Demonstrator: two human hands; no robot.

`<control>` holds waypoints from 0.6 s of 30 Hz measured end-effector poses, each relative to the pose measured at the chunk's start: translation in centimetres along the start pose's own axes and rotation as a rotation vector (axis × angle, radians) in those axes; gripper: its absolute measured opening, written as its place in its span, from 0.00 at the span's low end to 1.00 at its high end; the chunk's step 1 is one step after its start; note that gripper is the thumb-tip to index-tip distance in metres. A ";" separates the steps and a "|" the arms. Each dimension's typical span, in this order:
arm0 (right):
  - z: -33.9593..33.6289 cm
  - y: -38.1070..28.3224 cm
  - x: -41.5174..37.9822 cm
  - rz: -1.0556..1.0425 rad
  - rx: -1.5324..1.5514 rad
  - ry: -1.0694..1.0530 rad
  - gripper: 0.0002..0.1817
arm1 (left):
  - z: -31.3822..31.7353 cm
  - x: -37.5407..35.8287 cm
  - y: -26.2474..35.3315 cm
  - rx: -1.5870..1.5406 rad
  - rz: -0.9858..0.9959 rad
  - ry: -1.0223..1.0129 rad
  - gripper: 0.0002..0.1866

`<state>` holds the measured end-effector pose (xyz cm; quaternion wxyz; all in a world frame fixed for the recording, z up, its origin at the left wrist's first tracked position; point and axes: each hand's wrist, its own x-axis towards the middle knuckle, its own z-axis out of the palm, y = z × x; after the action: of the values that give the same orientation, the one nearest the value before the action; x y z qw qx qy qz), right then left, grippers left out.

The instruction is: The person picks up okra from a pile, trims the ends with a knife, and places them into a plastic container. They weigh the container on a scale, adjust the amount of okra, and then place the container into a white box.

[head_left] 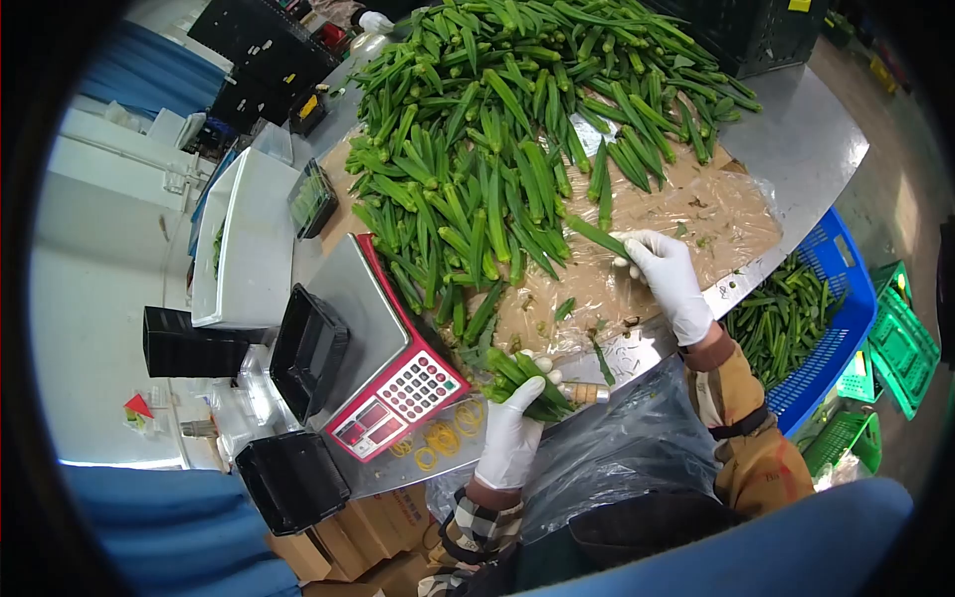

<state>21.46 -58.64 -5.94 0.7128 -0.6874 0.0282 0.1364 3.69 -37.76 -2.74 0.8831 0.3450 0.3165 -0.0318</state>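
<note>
White gloves cover both hands. My left hand [515,430] is closed around a small bunch of okra [519,376] close to the table's front edge. A single okra pod [595,236] is pinched between the fingers of my right hand [665,277], its length pointing left toward the heap. The large okra pile [487,149] spreads over the far and left part of the table. Under my right hand lies plastic-covered cardboard [741,214] with scattered trimmings. Beside my left hand is a short cylindrical object with a metallic end [587,393].
A red-edged digital scale [398,393] stands left, with a black tray [310,350] on it and yellow rubber bands [443,438] nearby. A blue basket [860,298] of okra sits right, near green crates [905,353]. A white bin [254,239] stands behind the scale.
</note>
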 end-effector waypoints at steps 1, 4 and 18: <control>-0.3 -0.2 -0.6 0.031 0.069 -0.010 0.13 | 0.1 0.1 0.0 0.005 -0.008 -0.004 0.23; -1.0 0.5 -2.1 0.089 0.230 -0.038 0.12 | 0.3 0.2 0.0 0.023 -0.030 -0.009 0.25; 0.1 0.7 -3.6 0.139 0.402 -0.117 0.13 | -0.1 0.5 -0.2 -0.072 -0.006 -0.065 0.21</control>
<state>17.84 -59.13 -5.77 0.8247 -0.5190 0.0610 0.2164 3.98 -37.78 -3.25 0.9045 0.3109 0.2899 -0.0343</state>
